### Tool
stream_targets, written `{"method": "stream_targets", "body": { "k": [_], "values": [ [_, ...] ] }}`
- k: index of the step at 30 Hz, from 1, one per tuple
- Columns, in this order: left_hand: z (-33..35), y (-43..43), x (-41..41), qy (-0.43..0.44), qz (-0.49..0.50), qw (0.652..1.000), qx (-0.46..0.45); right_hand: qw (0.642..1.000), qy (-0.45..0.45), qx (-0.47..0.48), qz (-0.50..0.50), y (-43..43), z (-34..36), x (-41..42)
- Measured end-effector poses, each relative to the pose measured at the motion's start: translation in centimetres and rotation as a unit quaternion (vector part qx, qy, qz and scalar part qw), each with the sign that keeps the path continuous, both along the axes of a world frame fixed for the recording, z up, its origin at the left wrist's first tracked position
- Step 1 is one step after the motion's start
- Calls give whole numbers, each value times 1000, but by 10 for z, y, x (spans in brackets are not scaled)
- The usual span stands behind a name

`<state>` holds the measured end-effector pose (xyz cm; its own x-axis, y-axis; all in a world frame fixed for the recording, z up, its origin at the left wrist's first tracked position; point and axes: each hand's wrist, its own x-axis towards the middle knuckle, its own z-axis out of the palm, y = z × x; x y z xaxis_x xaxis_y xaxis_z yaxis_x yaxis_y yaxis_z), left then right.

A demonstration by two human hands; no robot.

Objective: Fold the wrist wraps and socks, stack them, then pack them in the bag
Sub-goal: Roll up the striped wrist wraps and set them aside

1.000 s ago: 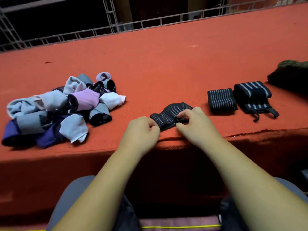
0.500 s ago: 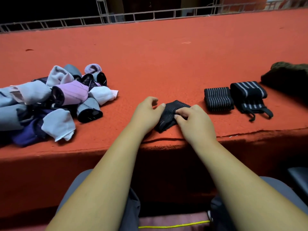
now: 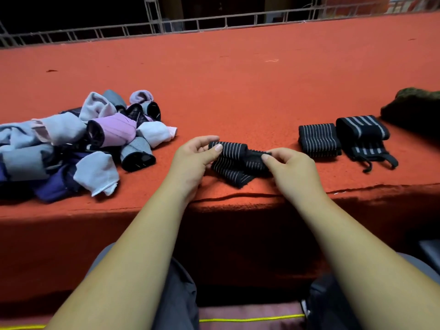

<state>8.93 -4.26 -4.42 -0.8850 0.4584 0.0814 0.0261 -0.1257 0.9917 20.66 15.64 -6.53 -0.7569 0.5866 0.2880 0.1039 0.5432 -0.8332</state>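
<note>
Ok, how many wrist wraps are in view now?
3. The held wrap is at the near edge, centre. The thin-striped wrap lies folded to its right, and the wide-striped wrap lies beside that, farther right. The sock pile on the left may hide more.

Before you: red carpeted platform (image 3: 238, 79), front face in shadow. Along its far edge: metal lattice railing (image 3: 214, 21). Beyond railing: dark, unlit space.
</note>
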Motion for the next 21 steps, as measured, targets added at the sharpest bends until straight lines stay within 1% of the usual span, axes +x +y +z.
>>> {"method": "stream_targets", "body": {
  "k": [2, 4, 5, 6, 7, 9, 10, 11, 12, 14, 15, 16, 18, 19, 21],
  "values": [
    [7, -15, 7, 3, 4, 1000, 3, 999, 16, -43, -26, 4, 1, -1],
    [13, -32, 17, 8, -29, 999, 13, 995, 37, -93, -30, 5, 4, 1],
    [17, -42, 24, 2, -75, 997, 23, 992, 46, -111, -26, 4, 7, 3],
    [22, -54, 32, -8, -149, 989, 25, 990, 57, -124, -19, 2, 9, 6],
    [27, -65, 41, -28, -244, 969, 15, 989, 65, -133, -11, 2, 10, 7],
    [32, -83, 55, -47, -415, 907, -51, 986, 72, -151, 10, 0, 11, 12],
    [31, -87, 58, -36, -448, 889, -90, 984, 71, -164, 22, -2, 12, 15],
    [29, -88, 61, -23, -435, 892, -123, 981, 70, -178, 34, -3, 14, 18],
    [24, -85, 61, 0, -388, 910, -149, 979, 66, -185, 45, -4, 14, 19],
    [14, -74, 62, 62, -253, 948, -182, 977, 52, -193, 74, -8, 15, 24],
    [9, -68, 62, 77, -193, 962, -176, 976, 43, -193, 87, -10, 15, 25],
    [4, -62, 59, 75, -143, 974, -156, 977, 36, -188, 98, -12, 16, 25],
    [-4, -53, 55, 63, -67, 989, -116, 976, 33, -184, 114, -16, 15, 25],
    [-6, -49, 55, 69, -44, 991, -108, 974, 34, -186, 123, -18, 15, 25],
    [-8, -41, 55, 83, -28, 989, -118, 971, 36, -191, 136, -22, 17, 25]
  ]
}}
